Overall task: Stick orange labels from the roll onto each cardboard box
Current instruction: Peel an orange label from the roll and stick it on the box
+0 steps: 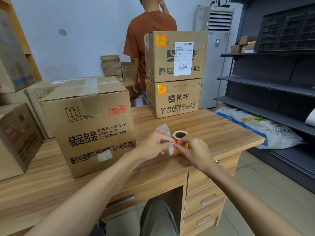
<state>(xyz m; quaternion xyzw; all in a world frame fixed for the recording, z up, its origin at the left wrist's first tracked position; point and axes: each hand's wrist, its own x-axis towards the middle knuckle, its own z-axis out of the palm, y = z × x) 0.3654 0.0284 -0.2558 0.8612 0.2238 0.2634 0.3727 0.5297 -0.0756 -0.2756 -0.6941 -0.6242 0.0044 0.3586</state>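
There, both hands met at the cardboard-cored roll (179, 135), standing on the wood-grain worktop (221, 132). The left hand (153, 144) pinched the glossy white backing strip (163, 129); the right hand (193, 151) pinched an orange label (175, 149) by its edge. A matte taped box (88, 128) stood close on the left. The stacked boxes (173, 101) behind the roll wore orange stickers. Bare worktop ran right to its edge.

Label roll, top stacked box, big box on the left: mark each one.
label roll (180, 134), head view, top end at the core.
top stacked box (160, 63), head view, front face.
big left box (88, 128), head view, front face.
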